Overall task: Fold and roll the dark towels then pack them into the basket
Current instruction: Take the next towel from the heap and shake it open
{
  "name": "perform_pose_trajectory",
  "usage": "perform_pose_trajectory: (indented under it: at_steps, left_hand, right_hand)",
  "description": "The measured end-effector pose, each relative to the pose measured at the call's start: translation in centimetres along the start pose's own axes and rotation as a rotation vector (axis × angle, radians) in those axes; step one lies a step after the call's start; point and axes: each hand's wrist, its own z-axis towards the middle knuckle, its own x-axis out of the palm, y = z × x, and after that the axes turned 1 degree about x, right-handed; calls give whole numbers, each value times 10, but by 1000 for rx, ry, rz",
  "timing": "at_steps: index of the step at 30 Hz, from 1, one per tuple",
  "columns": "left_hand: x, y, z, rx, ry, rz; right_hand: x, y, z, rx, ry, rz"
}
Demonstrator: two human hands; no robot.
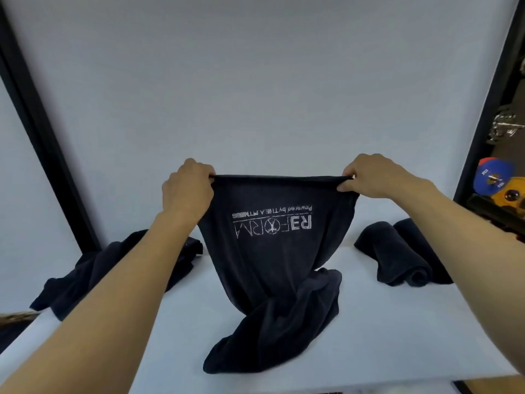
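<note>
Tabletop: one wide, pale white tabletop [397, 336] carries all the cloth, with a plain white backdrop behind it.
Held towel: one dark navy terry towel with white printed lettering [270, 251] hangs at centre by its top edge. The lettering reads upside down, and the lower half is slumped in folds on the tabletop.
Loose heap: a crumpled heap of dark towels [113, 268] lies at the left, well apart from the rolls. How many it holds I cannot tell.
Rolls: two rolled dark towels [397, 260] lie side by side at the right, touching.
Left grip: the left grip [187, 189] pinches the towel's upper left corner, fingers curled over the hem.
Right grip: the right grip [366, 177] pinches the upper right corner between thumb and fingertips.
Basket: only a brown woven sliver [14, 318] shows at the left edge; probably the basket, not certain.
Step in hand: likely opening the towel for its first fold.
Doing it well: keep the hem taut and level, lift until the bunched tail hangs free, then lay it flat before folding.
</note>
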Motion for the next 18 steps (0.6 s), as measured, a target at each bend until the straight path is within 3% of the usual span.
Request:
perform_pose_trajectory:
  at_steps: [3,6,8,11,18]
  left_hand:
    - [10,-5,9,-67,-27,-35]
    - [14,-8,27,-117,-22,-98]
    - [8,-13,49,-195,-46,-270]
    - [-12,-27,92,-275,-167,-693]
    - [-89,-61,177,-200,-556,-983]
  right_hand:
    - [3,-2,10,122,-140,292]
    - [-1,4,18,211,-191,893]
    - [-7,8,29,191,-267,1137]
    - [-25,13,52,83,-439,1217]
    - [-105,22,90,-164,-691,1116]
